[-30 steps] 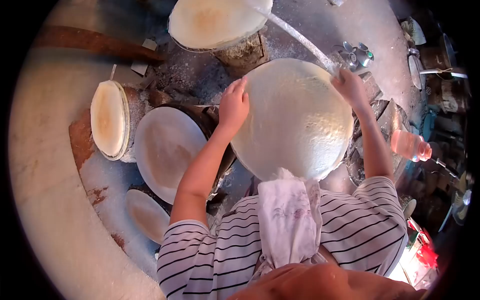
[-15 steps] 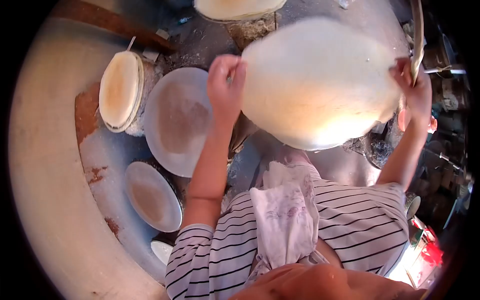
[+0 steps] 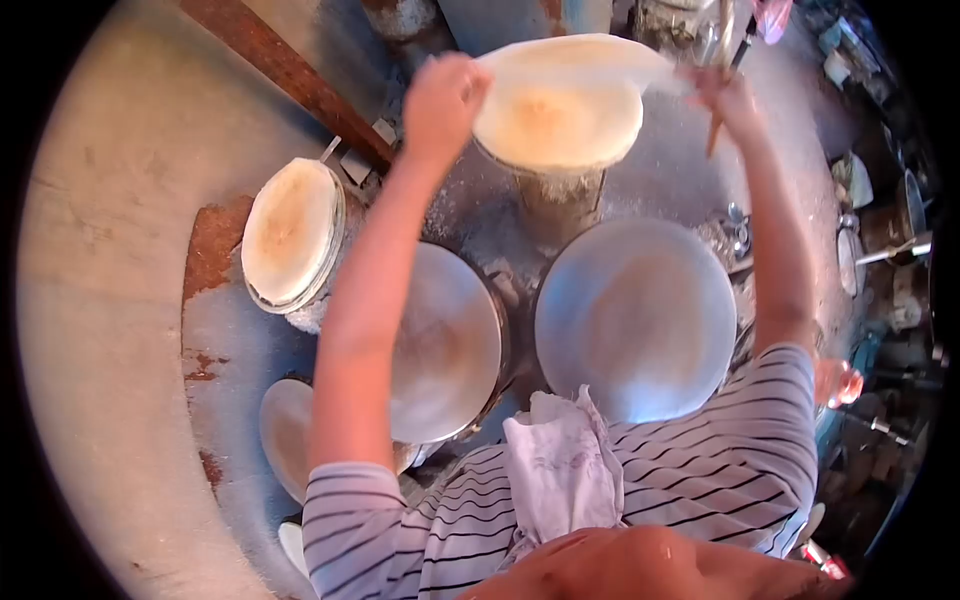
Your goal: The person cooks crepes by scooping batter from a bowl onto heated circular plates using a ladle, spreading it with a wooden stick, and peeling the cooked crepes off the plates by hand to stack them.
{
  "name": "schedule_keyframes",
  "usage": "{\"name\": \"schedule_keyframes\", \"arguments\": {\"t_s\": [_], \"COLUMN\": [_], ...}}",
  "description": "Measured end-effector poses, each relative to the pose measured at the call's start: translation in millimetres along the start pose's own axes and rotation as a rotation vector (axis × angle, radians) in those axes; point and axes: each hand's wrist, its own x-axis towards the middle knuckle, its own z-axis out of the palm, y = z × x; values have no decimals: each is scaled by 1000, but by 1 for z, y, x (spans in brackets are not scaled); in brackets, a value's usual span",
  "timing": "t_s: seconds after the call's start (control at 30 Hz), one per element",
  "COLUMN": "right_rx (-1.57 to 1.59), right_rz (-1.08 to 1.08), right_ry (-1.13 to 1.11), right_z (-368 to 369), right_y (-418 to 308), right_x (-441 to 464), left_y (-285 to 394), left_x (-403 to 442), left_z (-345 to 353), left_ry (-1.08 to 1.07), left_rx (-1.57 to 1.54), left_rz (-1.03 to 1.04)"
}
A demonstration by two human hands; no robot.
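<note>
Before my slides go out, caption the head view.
Left hand and right hand hold a thin pale sheet over a round cream stack.

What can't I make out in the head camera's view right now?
In the head view:
- Right hand's exact grip on the thin sheet: motion blur.
- Left part of the grey disc: hidden by the left forearm.
- Part of the pink bottle: hidden by the striped sleeve.
- Pale stick's upper end: cut off by the top edge.
</note>
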Motion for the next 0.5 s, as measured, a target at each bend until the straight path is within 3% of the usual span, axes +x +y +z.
{"name": "schedule_keyframes", "arguments": {"t_s": [0.07,0.1,0.17,0.23,0.27,0.43,0.5], "right_rx": [11,-137,-192,-141,-89,64,-83], "right_rz": [-1,45,53,142,162,96,230], "right_ry": [-11,119,132,118,110,81,82], "right_z": [16,48,66,82,83,79,71], "right_y": [95,82,170,195,192,207,195], "right_x": [27,9,34,34,27,22,17], "left_y": [-26,-39,-67,-78,-72,-42,-19], "left_x": [-42,-62,-103,-128,-148,-182,-215], "left_z": [65,93,142,154,154,59,15], "left_ry": [-49,-90,-218,-174,-169,-241,-265], "left_rx": [78,130,221,112,47,177,225], "left_rz": [-95,-152,-231,-381,-466,-438,-539]}}
